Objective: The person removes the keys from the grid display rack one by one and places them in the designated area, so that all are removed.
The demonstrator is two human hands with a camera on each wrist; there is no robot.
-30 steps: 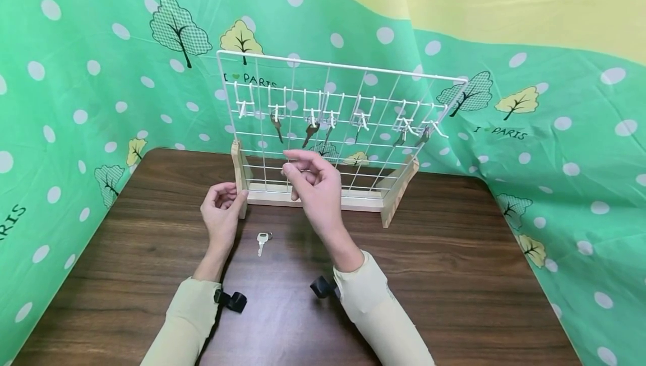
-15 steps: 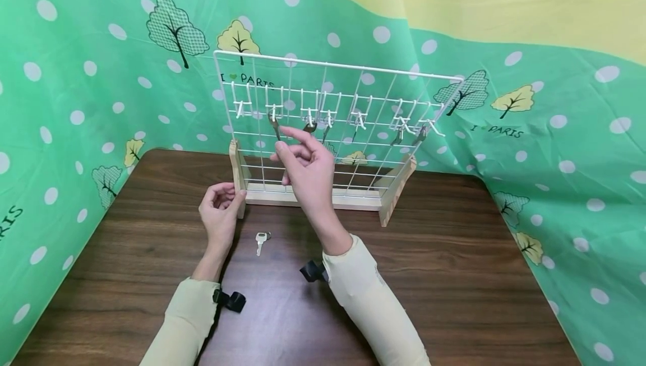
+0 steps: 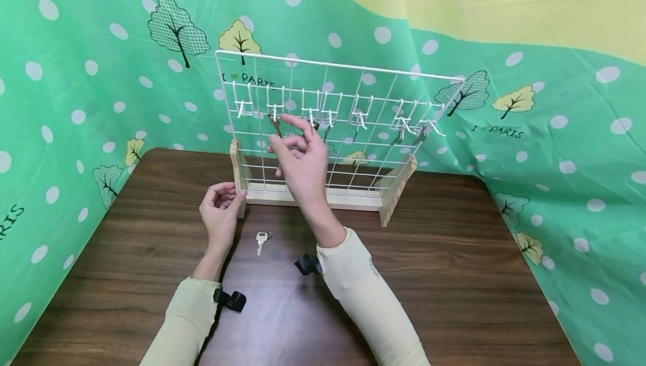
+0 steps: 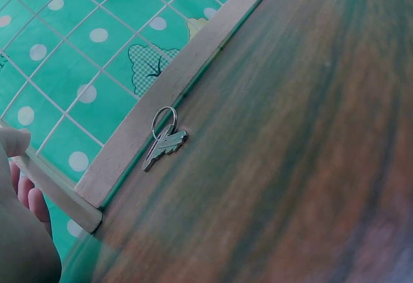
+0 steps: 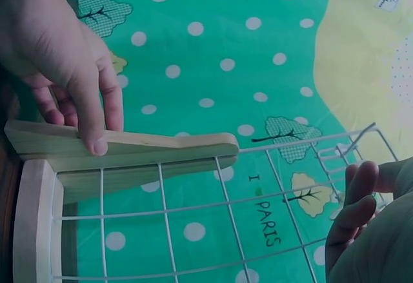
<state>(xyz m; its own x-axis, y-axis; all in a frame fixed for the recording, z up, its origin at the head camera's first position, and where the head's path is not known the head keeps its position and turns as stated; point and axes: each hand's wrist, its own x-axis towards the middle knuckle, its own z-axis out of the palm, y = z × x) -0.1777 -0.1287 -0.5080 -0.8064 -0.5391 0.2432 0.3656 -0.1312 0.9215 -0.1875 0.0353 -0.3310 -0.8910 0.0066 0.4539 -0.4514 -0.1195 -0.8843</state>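
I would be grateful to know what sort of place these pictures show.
It is probably a small indoor filming set-up: a printed green-and-yellow sheet hangs behind a dark table, a wire rack stands on that table, and black devices sit at both cuffs.

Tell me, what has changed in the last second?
The right hand has moved up and to the left, bringing its fingertips beside the key hanging on the second hook from the left; whether they touch that key isn't clear. Nothing has visibly been let go. Unchanged: the left hand pinching the rack's left wooden support, and the loose key on the table.
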